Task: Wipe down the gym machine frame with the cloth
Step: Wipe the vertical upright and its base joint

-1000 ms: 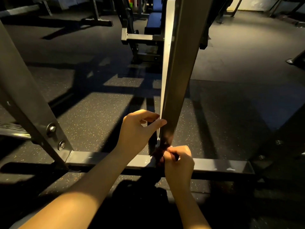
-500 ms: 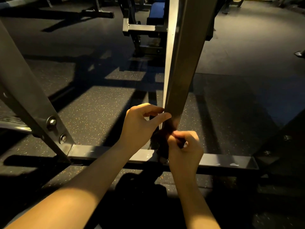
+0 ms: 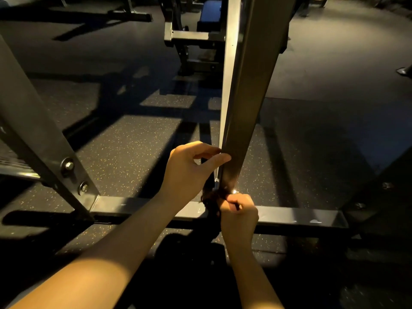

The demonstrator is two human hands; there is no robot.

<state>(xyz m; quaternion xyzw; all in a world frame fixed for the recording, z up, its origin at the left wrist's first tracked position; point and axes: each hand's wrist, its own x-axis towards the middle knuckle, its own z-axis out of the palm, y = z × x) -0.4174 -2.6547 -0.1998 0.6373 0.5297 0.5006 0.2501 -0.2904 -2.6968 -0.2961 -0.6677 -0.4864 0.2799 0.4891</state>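
At the foot of the upright post (image 3: 245, 108) of the gym frame, both bare hands were at work in dim, warm light. The left hand (image 3: 189, 170) gripped the post a little above its base, the thumb (image 3: 219, 158) laid across the near face and the fingers curled round the left edge. Below it, the right hand (image 3: 239, 216) was clenched round a dark cloth (image 3: 209, 200), holding it against the spot where the post met the low crossbar (image 3: 296, 216). Only a bunched, shadowed part of the cloth showed to the left of the knuckles; its colour and how far it wrapped round the metal could not be made out. A small bright glint sat on the post just above the right hand.

The crossbar ran left to right along the floor (image 3: 133, 148), a black rubber surface flecked with pale specks and barred with shadow. To the left, a slanted brace (image 3: 33, 121) came down to the crossbar's end, fixed by two bolts (image 3: 69, 165) set one above the other. Well beyond the post stood another machine with a blue pad (image 3: 210, 15), mostly in darkness.
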